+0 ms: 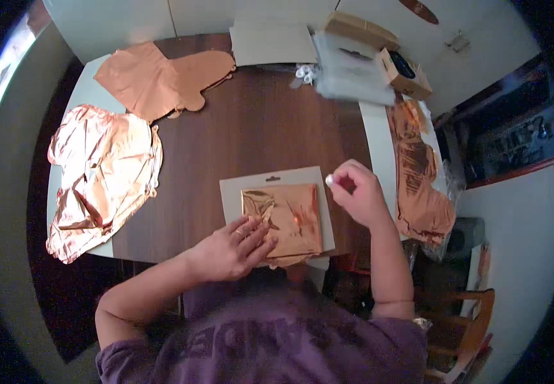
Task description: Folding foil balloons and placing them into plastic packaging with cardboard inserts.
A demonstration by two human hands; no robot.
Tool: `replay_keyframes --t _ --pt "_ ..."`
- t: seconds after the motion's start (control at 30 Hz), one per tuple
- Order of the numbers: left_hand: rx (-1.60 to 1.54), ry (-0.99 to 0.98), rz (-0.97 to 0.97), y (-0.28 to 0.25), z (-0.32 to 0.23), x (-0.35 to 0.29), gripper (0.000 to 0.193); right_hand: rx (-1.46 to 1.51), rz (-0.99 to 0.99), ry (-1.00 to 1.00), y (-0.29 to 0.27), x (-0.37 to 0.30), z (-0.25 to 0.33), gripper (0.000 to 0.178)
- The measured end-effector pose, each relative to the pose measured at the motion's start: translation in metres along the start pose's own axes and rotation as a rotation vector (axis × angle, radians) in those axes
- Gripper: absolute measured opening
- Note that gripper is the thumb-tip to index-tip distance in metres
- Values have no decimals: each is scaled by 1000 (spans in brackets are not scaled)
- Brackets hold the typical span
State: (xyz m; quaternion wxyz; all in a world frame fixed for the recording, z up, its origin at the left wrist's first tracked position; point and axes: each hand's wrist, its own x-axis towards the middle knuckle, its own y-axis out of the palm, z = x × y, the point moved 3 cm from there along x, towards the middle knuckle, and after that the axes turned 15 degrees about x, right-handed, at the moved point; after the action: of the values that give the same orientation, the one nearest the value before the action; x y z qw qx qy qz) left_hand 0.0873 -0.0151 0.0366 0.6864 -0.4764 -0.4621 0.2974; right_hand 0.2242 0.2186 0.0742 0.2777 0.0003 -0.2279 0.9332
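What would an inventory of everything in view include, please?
Table: one, dark brown, centre
Backing card: one, grey, table's near edge
Folded foil: one, copper, on the card
Foil shapes: at least two, copper, table's left
Foil pieces: count unclear, copper, table's right
Flat sheet: at least one, pale grey, far edge
Clear bags: count unclear, translucent, far right
Round pieces: several, white, beside bags
Cardboard boxes: two, brown, far right
Chair: one, brown, lower right
Small piece: one, white, right of card
Shirt: one, purple, bottom
Left hand: one, bare, on folded foil
Right hand: one, bare, pinching small piece
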Motion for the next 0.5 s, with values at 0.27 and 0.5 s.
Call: replay_keyframes --t 0.27,0.5 --pt "-121 -56 -85 -1 7 1 49 -123 116 -122 43 -26 -10 11" --pt "-173 -115 -63 7 16 1 46 -11 -18 -252 43 -37 -18 14"
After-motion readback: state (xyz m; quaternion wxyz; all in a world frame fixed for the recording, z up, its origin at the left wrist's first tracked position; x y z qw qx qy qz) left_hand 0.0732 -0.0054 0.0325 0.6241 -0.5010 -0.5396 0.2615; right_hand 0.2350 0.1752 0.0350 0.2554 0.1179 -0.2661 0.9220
